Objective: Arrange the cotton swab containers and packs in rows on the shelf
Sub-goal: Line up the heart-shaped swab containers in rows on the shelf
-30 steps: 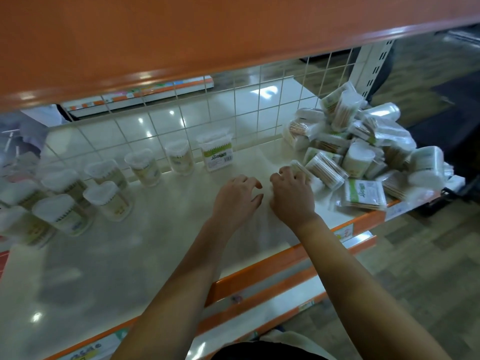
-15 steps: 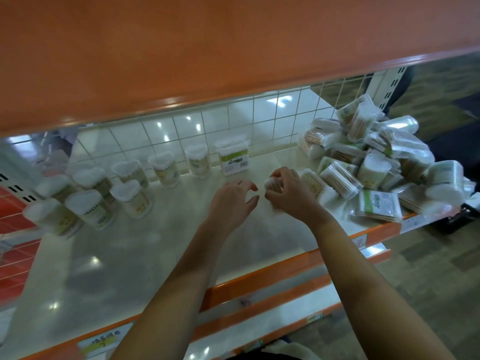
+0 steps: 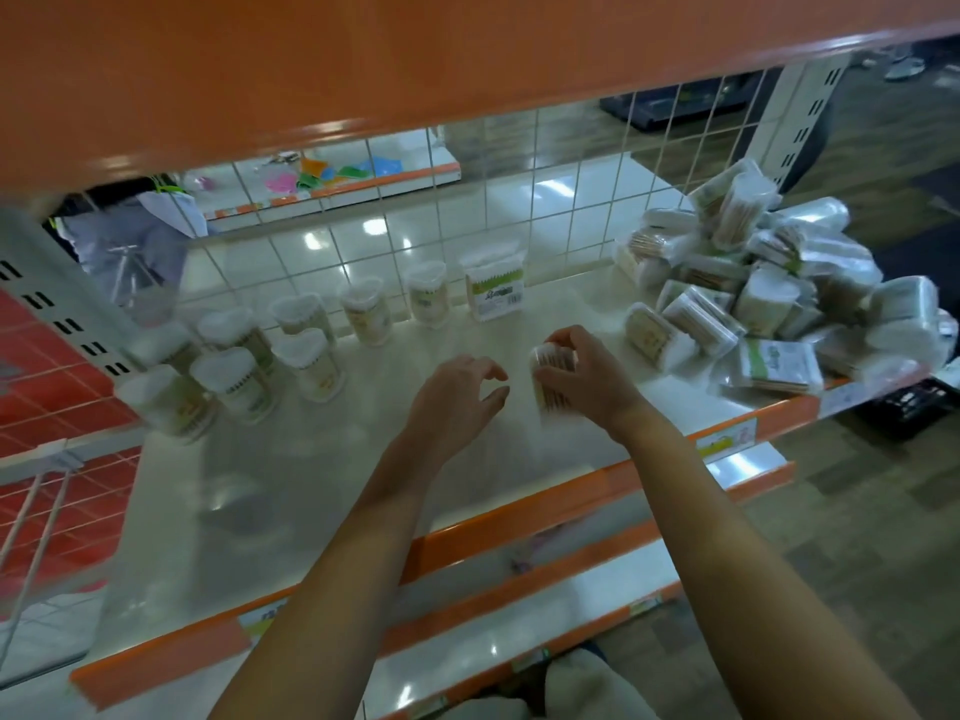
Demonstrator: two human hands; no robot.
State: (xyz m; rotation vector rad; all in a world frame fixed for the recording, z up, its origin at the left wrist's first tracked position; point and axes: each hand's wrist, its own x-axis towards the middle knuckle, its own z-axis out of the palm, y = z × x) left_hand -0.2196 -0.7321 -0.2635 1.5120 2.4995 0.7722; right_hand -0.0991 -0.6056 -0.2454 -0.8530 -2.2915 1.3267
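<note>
A cotton swab container [image 3: 551, 376] is held by the right hand [image 3: 589, 374] over the middle of the shelf [image 3: 311, 491], roughly midway between back and front edge. The fingers are curled over its top and far side, with the thumb against its near side. The container's long axis is seen close to upright, the white cap end upward and tilted slightly toward the back grid [image 3: 519, 163]; motion blur prevents a finer reading, and whether its base touches the shelf cannot be told.

The left hand [image 3: 457, 402] is positioned just beside the container, to its left, apart from it. Its fingers are loosely bent and spread toward the container, and nothing is held.

Along the back edge, a row of upright containers [image 3: 363, 314] is noted, caps up, ended on the right by a rectangular swab pack [image 3: 493, 288] standing on end. At the left end, further upright containers [image 3: 228, 381] are grouped in rows running toward the front.

At the right end, a heap of unsorted packs [image 3: 769, 288] is piled; the long axes lie in mixed directions.
</note>
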